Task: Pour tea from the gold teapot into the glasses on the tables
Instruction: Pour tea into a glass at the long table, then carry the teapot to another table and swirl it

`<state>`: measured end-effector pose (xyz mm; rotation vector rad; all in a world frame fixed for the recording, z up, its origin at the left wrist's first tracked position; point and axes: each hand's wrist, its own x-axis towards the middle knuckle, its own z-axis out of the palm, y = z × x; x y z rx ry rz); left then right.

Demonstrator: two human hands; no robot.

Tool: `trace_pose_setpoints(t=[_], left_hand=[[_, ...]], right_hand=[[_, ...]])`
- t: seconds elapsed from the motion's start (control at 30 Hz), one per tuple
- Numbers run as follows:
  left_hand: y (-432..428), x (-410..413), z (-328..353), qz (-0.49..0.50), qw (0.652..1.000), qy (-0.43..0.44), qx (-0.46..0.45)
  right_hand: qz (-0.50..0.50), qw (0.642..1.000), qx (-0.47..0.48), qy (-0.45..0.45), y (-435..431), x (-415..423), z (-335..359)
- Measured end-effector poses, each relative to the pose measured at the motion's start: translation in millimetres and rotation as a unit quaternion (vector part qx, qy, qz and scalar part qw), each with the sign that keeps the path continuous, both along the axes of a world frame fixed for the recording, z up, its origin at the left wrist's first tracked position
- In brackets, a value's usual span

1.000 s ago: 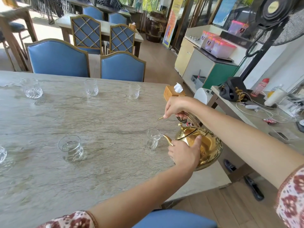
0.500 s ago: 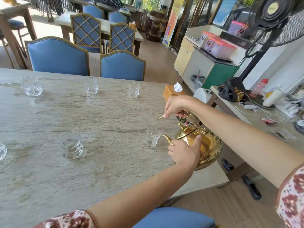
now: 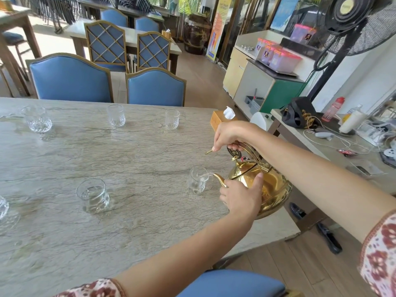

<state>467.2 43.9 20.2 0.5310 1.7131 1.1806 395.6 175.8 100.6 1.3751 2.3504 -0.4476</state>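
The gold teapot [image 3: 272, 189] hangs tilted above the right end of the marble table [image 3: 128, 221]. My right hand [image 3: 227, 136] grips its arched handle from above. My left hand [image 3: 242, 196] presses against the pot's body and lid. The spout touches the rim of a small glass [image 3: 197, 181], and clear liquid runs into it. To the left stands a wider glass [image 3: 93, 196] holding liquid. Three more glasses stand along the far edge [image 3: 38, 119], [image 3: 116, 115], [image 3: 172, 119].
Part of another glass [image 3: 3, 207] shows at the left edge. A wooden tissue box [image 3: 220, 121] sits at the table's far right corner. Blue chairs [image 3: 70, 79] line the far side. A cluttered side table [image 3: 334, 151] and a standing fan [image 3: 351, 24] are to the right.
The teapot has tipped slightly further, and liquid now streams from the spout into the small glass. Both hands keep their hold.
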Motion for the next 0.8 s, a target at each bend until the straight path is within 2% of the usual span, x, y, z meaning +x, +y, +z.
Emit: trace_pose_setpoints(t=[0.2, 0.4, 0.6, 0.8], left_hand=[[-3.7, -4.5, -16.0, -0.017, 1.000, 0.019, 0.006], [-15.4, 1.2, -52.1, -0.060, 0.991, 0.115, 0.032], [-3.1, 20.7, -73.5, -0.117, 0.965, 0.225, 0.060], [41.7, 80.8, -72.3, -0.218, 0.935, 0.271, 0.064]], right_hand=[[-0.022, 0.999, 0.002, 0.039, -9.2, 8.2, -3.5], [-0.064, 0.981, -0.001, 0.184, -28.8, 56.6, -20.1], [-0.123, 0.929, 0.033, 0.346, -29.8, 134.6, -49.5], [-0.222, 0.849, 0.015, 0.479, -15.7, 243.4, -66.5]])
